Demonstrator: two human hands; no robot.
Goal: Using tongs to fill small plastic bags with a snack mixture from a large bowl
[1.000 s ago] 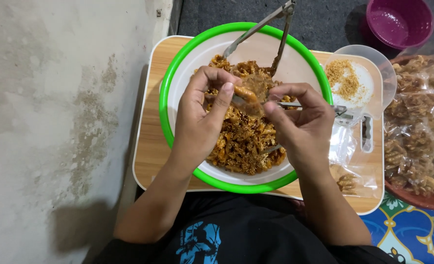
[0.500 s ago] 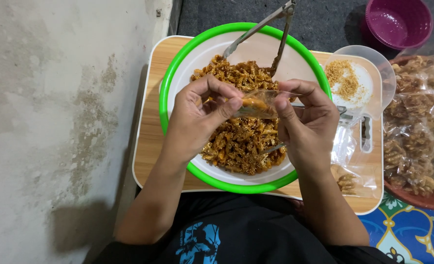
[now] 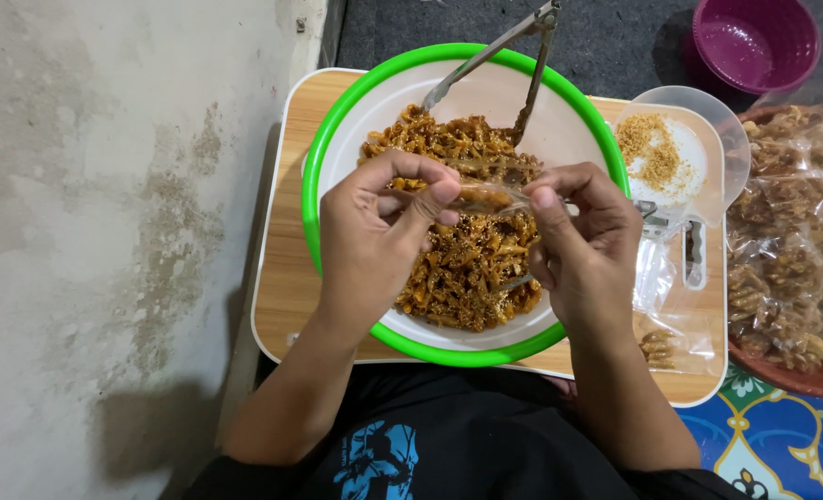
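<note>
My left hand [image 3: 383, 236] and my right hand [image 3: 583, 245] are raised over a white bowl with a green rim [image 3: 332, 148]. Between them they pinch a small clear plastic bag [image 3: 487, 196], stretched flat from thumb to thumb. The bowl is full of brown fried snack pieces [image 3: 471, 268]. Metal tongs [image 3: 513, 56] lean on the bowl's far rim with their tips in the snack. The bowl stands on a small wooden tray table [image 3: 286, 278].
A clear lidded cup with golden crumbs [image 3: 666, 153] and loose plastic bags [image 3: 675, 329] lie on the table's right side. Filled snack bags [image 3: 796, 250] pile in a basin at the right. A purple bowl [image 3: 754, 42] sits at the back. A concrete wall [image 3: 96, 231] is on the left.
My hands have moved slightly apart and lifted, spreading the clear bag between them. The snack piece held earlier near my left fingers is no longer visible.
</note>
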